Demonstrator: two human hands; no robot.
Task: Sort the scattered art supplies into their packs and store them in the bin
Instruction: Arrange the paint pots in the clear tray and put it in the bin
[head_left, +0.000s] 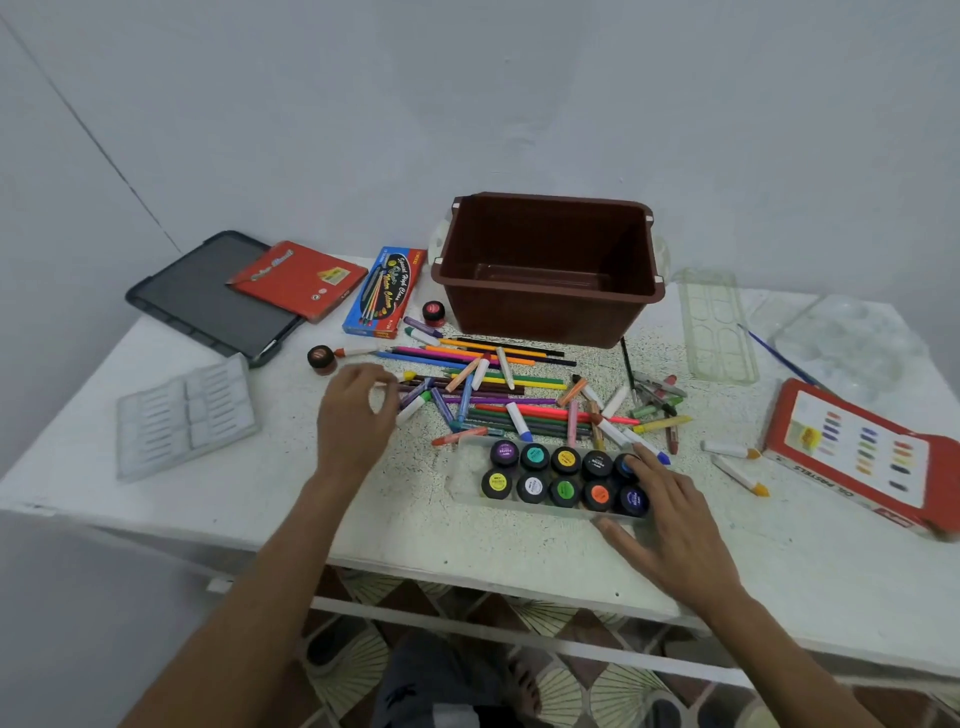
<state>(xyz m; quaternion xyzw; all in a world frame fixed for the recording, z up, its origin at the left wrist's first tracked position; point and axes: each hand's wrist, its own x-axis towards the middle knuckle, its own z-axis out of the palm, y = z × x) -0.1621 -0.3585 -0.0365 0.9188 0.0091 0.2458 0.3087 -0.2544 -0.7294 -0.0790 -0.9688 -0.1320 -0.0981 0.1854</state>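
Head view, single frame.

Right hand (670, 514): flat, fingers spread over the right end of the paint tray (465, 480). The fingertips are on the blue-lidded pot and the thumb lies by the near rim. It presses and grips nothing.

Left hand (356, 415): hovers off the table with fingers loosely curled and thumb apart. Nothing shows between them, though there is slight blur.

Tray position: under the right hand and reaching out toward the left hand. Ten pots are seated in two rows of five, lids up. The end nearest the left hand is bare, and I judge there is room for two more.

Long axis: runs hand to hand, roughly along the near table edge, with the bare end pointing at the left hand.

Loose pots: the brown-lidded pot (320, 357) sits just beyond the left hand. The red-lidded pot (433, 312) is farther out, beside the bin (550, 312).

Step, as judged: seat the loose pots in the bare end.
- Hold the tray down with the right hand so it cannot slide.
- Take the brown pot from above by its sides, lid up.
- Lower it straight into a slot.
- Avoid sweeping the crayon pile (498, 395) just beyond the tray.
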